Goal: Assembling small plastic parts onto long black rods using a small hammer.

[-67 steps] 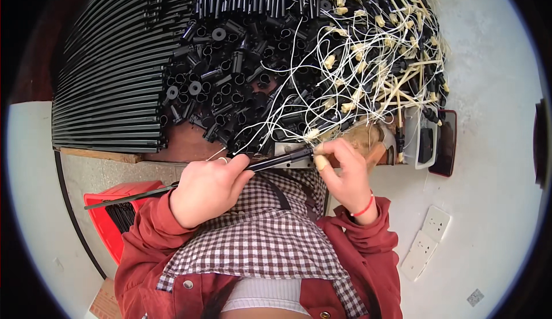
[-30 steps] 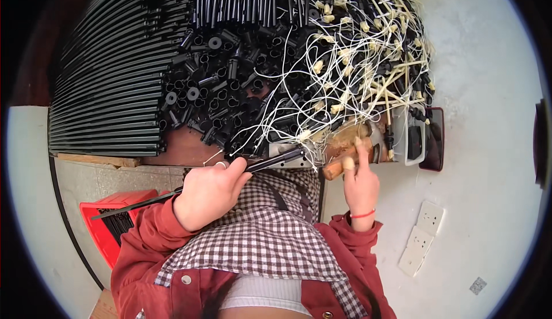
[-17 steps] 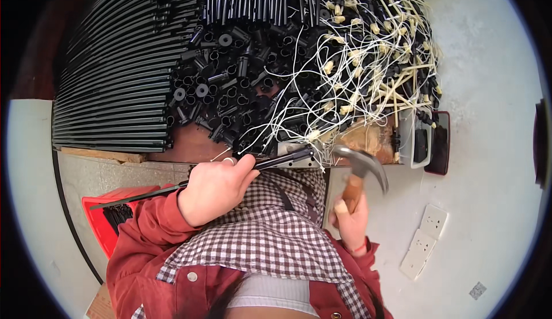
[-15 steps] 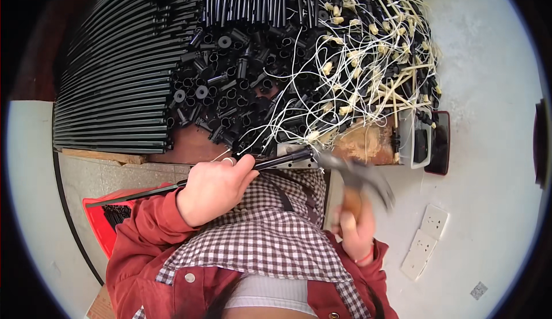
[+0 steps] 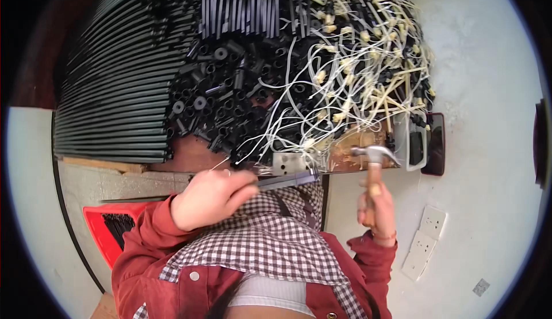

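One hammer [image 5: 374,170] in tight right fingers [image 5: 361,208]

From the head, one wide fisheye camera looks down at the nearby table [image 5: 192,154].

The right hand [image 5: 382,212], earlier at the tip of the black rod [image 5: 282,181], now grips a hammer [image 5: 374,175], its head swung clear. The rod sits lower, baring more of the metal block [image 5: 289,163].
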The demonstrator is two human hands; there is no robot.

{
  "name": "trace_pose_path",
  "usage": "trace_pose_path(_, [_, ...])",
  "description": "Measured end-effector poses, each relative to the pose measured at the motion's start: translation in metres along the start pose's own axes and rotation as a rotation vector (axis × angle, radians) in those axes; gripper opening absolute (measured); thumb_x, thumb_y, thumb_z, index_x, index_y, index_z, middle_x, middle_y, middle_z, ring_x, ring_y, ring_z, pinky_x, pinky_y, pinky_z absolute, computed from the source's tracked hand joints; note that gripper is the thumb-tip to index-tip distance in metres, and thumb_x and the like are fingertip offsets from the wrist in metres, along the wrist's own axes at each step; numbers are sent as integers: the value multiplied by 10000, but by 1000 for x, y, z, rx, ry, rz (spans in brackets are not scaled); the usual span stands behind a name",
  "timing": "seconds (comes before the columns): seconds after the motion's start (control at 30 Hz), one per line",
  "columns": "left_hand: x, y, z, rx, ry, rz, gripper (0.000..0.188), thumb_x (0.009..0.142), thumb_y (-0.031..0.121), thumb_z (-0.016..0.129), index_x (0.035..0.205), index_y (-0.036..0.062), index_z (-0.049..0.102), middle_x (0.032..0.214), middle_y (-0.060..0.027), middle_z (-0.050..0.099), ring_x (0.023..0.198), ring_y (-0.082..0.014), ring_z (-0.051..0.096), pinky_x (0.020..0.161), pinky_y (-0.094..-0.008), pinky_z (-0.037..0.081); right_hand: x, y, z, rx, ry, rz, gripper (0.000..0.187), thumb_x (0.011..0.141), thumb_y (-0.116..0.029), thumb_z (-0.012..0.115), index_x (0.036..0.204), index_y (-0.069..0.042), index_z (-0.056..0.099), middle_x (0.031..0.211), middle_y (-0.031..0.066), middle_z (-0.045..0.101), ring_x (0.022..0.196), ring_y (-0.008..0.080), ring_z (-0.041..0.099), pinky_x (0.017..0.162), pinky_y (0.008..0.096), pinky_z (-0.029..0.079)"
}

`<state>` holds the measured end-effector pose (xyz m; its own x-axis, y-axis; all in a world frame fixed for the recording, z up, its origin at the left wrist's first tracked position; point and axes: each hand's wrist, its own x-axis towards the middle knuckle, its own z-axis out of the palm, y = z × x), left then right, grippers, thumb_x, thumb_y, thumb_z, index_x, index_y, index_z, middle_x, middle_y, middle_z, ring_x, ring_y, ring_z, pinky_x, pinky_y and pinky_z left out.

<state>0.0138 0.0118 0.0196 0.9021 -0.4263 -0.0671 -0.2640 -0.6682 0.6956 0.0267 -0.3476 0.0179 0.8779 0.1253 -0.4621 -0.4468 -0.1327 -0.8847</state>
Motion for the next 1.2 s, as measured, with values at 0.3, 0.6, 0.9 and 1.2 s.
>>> trace_pose_path(0.3, [11,16,22,-904,71,27,324,801,88,645,1113,12,611,794,-108,653,630,-218,577,604,-285,479,47,-98,98,46,-780,-708,189,819,-28,615,1006,-18,633,773,73,657,609,176,594,610,227,491])
trace_pose_path(0.6, [-79,-10,12,-1083,17,-454,125,907,111,487,926,10,558,651,-71,562,487,-172,474,464,-260,381,185,-68,-72,-1923,551,-618,117,840,-145,547,938,-80,551,573,93,584,442,281,502,445,388,429])
trace_pose_path(0.9, [171,2,-79,-484,461,-65,194,942,170,382,919,8,486,577,-39,539,428,-147,472,407,-270,366,107,-143,-6,-52,250,-604,258,895,-144,505,1106,-27,595,850,69,655,604,132,556,470,221,431])
trace_pose_path(1.2, [303,-60,-64,171,433,-483,368,906,230,458,1108,-73,405,883,-273,637,769,-419,625,730,-481,495,67,-79,43,-213,272,-605,237,855,13,448,1061,-28,557,905,64,588,600,117,507,523,211,414])
